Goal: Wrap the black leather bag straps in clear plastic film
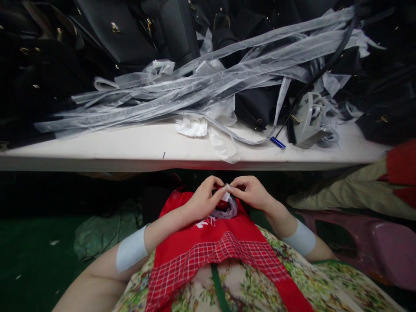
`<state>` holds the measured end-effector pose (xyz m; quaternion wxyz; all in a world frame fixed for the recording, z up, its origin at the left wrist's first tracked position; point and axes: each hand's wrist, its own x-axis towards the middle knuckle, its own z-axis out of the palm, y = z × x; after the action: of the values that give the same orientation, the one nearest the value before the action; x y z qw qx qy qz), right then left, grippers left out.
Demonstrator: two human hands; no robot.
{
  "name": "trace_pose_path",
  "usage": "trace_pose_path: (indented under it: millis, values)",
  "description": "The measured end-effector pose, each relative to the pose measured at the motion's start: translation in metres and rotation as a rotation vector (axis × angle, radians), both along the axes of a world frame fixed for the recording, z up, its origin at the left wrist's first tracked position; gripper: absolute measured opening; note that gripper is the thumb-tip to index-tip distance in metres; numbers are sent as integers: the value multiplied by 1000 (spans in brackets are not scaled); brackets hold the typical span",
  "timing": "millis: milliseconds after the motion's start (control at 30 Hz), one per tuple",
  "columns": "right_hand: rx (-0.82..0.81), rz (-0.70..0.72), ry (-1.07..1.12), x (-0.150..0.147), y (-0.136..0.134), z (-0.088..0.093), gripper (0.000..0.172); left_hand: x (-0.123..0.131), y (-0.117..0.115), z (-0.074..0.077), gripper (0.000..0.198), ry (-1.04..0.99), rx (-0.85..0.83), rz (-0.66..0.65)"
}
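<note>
My left hand (204, 199) and my right hand (252, 191) meet above my lap, fingertips almost touching. Between them both pinch a small white piece (225, 196), thin like paper or film; its exact kind is too small to tell. Just below the fingers a coil of clear, greyish plastic strip (227, 213) lies against the red apron (208, 236). I cannot tell whether the white piece is joined to the coil.
A white table (136, 145) runs across in front. Long translucent plastic strips (195, 89) lie over black bags (113, 34) there. Farther right are a grey tape dispenser (305, 123) and a blue object (277, 142). Another person's leg (354, 190) and a pink stool (394, 251) are at right.
</note>
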<state>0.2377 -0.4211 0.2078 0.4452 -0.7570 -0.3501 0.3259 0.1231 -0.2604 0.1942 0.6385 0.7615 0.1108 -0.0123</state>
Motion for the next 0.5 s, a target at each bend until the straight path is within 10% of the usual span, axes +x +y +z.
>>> trace_pose_path:
  millis: [200, 500]
  values:
    - [-1, 4, -84, 0, 1, -3, 15, 3, 12, 0, 34, 175, -136, -299]
    - [-36, 109, -369, 5, -6, 8, 10, 9, 2, 4, 26, 141, -28, -309]
